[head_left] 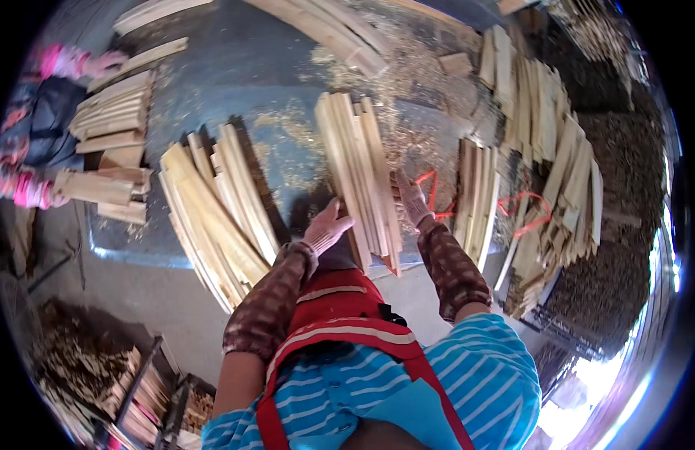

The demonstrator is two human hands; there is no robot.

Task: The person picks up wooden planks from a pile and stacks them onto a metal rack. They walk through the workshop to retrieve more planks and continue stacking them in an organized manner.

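The two hands are apart, one on either side of a long bundle of slats (353, 165) in the middle of the near side of the table (212, 82); the left hand (329, 227) is open at the bundle's left edge, thumb spread, and the right hand (410, 199) is open just beside its right edge, though I can't tell whether either presses on the wood. The bundle's lower end reaches the table's near edge, close to the person's red apron (340, 300). There's bare room between it and the left pile (235, 232), and more beyond its far end; on the right, a narrower gap leads to an upright-looking stack (476, 195), with red cord (535, 223) lying loose around it. The slats are pale, narrow and straight-sided, their far ends unevenly staggered, and curly shavings (287, 124) litter the smooth, bluish-grey top. Both forearms, in brown patterned sleeves (269, 300), reach forward over the near edge, the left slanting inward to the right, the right angled inward to the left, fingers pointing away from the body. At far left, a co-worker's hand (103, 64) is near other slats.
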